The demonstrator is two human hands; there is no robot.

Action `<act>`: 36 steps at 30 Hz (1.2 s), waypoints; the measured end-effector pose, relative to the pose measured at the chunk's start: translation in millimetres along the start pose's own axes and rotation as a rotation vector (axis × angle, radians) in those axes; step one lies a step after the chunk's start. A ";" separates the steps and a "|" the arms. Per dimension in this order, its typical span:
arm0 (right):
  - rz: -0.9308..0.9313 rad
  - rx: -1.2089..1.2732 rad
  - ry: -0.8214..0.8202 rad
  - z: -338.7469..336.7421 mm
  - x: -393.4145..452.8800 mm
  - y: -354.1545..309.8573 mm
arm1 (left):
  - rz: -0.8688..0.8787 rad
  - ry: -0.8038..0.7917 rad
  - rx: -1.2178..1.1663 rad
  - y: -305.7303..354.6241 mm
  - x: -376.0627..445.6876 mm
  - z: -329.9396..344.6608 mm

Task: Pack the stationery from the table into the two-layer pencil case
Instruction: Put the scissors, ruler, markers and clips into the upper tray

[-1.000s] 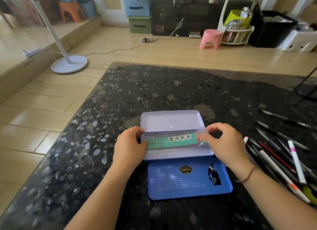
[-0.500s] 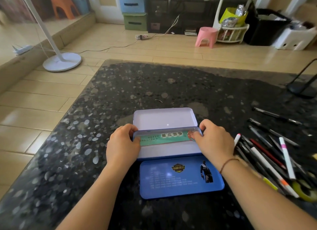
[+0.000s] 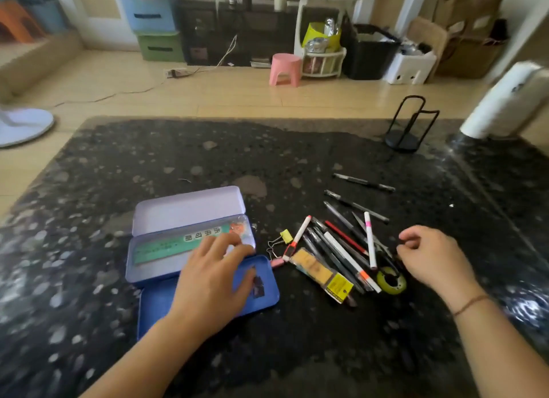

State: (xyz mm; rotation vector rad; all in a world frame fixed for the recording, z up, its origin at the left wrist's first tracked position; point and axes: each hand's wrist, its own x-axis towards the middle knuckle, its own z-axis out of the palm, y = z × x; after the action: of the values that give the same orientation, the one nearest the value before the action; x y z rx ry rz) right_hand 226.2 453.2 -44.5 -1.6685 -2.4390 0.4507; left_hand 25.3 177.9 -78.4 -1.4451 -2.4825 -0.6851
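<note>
The open blue pencil case lies on the dark speckled table, its pale lid tipped back. A green ruler lies inside the case. A separate blue tray sits in front of it. My left hand rests flat over the case's right end and the tray, fingers spread, gripping nothing. My right hand hovers with loosely curled, empty fingers just right of a pile of pens. A yellow tape roll lies beside that hand.
Binder clips, a packet of yellow refills and a white marker lie between case and pens. More pens lie farther back. A black wire stand and a white roll sit at the far right.
Both hands let go of the green ruler, which now lies in the case. My right hand moved right to the pen pile. The view swung right.
</note>
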 end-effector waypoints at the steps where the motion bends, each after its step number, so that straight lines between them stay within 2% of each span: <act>1: 0.001 -0.003 -0.035 2.0 2.4 7.6 | 0.077 -0.052 -0.042 19.2 5.5 8.5; 5: -0.129 0.102 -0.103 19.1 -1.9 16.5 | 0.274 -0.198 -0.165 90.5 32.7 39.1; 9: -0.206 0.119 -0.103 17.2 1.2 20.7 | 0.287 -0.297 -0.109 132.7 51.1 64.0; 11: -0.205 0.171 -0.140 10.8 5.0 27.5 | 0.232 -0.280 -0.022 146.3 55.8 70.7; 14: -0.095 0.442 -0.295 -11.4 7.0 43.2 | 0.150 -0.231 -0.013 162.5 60.8 66.9; 17: 0.013 0.709 -0.367 -32.8 0.0 57.6 | 0.042 -0.364 -0.111 182.5 64.9 56.0; 20: 0.029 0.924 -0.251 -39.7 -12.2 53.1 | -0.124 -0.502 -0.416 202.7 69.2 48.8; 23: -0.056 1.012 -0.032 -38.1 -30.9 30.0 | -0.364 -0.601 -0.804 206.6 73.9 41.7; 25: -0.166 0.984 0.004 -32.3 -43.2 13.0 | -0.553 -0.589 -1.073 197.8 74.6 31.6; 27: -0.280 0.897 0.002 -23.7 -50.8 2.0 | -0.608 -0.557 -1.168 177.3 74.0 19.2; 29: -0.402 0.693 0.110 -17.2 -51.1 -3.5 | -0.574 -0.558 -1.104 148.9 70.6 7.6; 32: -0.800 0.197 0.365 -8.8 -45.8 -17.1 | -0.495 -0.548 -0.939 100.5 59.8 -17.4; 34: -0.989 0.032 0.367 -0.1 -49.2 -32.3 | -0.460 -0.490 -0.849 71.0 49.1 -31.6; 36: -1.100 0.038 0.334 15.5 -57.8 -51.3 | -0.449 -0.411 -0.798 40.8 37.6 -42.7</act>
State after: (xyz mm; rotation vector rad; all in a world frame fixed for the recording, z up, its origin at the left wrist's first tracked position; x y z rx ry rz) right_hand 197.7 379.8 -39.7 -0.1773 -2.5665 0.0364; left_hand 38.3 203.5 -14.6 -1.3133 -3.0735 -1.7866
